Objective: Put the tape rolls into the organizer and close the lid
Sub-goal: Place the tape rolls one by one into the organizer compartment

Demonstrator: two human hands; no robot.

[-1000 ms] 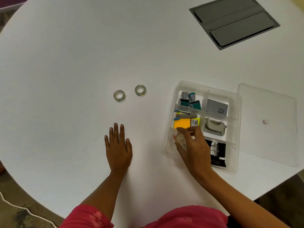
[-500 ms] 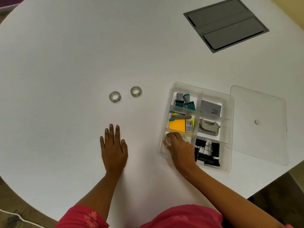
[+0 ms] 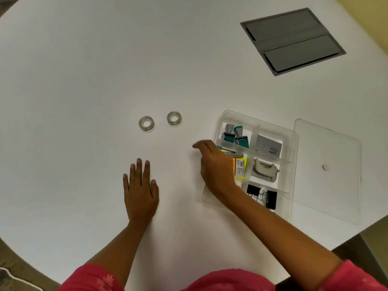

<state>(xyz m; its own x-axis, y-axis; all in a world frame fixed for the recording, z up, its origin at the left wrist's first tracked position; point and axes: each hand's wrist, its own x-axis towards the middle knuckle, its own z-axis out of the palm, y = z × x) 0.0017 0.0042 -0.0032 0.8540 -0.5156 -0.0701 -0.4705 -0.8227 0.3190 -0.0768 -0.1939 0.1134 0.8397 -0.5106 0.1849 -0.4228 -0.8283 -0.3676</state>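
Two clear tape rolls lie flat on the white table, the left roll (image 3: 146, 123) and the right roll (image 3: 174, 118) side by side. To their right stands the clear compartmented organizer (image 3: 292, 143), uncovered. Its clear lid (image 3: 327, 175) lies flat on the table just right of it. My right hand (image 3: 214, 164) hovers over the organizer's left edge, fingers stretched toward the rolls and holding nothing; it hides the near-left compartment. My left hand (image 3: 140, 190) rests flat on the table, palm down, below the rolls.
The organizer holds teal clips, a stapler, orange sticky notes, a card box, a hole punch and black binder clips. A grey recessed panel (image 3: 292, 42) sits in the table at the far right. The round table's edge curves close on the right and near sides.
My right hand set a tape roll into the near-left compartment, let go, and has moved up and left out of the organizer toward the two rolls. My left hand stayed flat.
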